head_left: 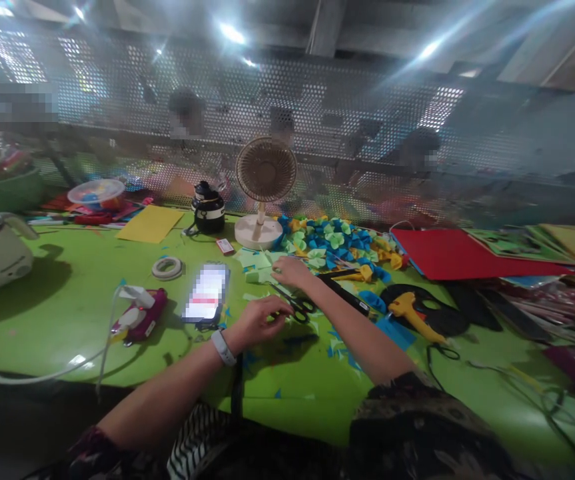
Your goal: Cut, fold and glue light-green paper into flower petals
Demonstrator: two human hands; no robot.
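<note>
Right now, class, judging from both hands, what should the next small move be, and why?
Perhaps the right hand should draw some pale green paper towards the scissors: that hand is right by the paper, and the scissors lie beside the left hand.

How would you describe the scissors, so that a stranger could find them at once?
On the green table, find the fan. Nearer the camera, between the person's left hand and right forearm, lie the scissors. Dark ring handles set them apart from the paper scraps nearby.
</note>
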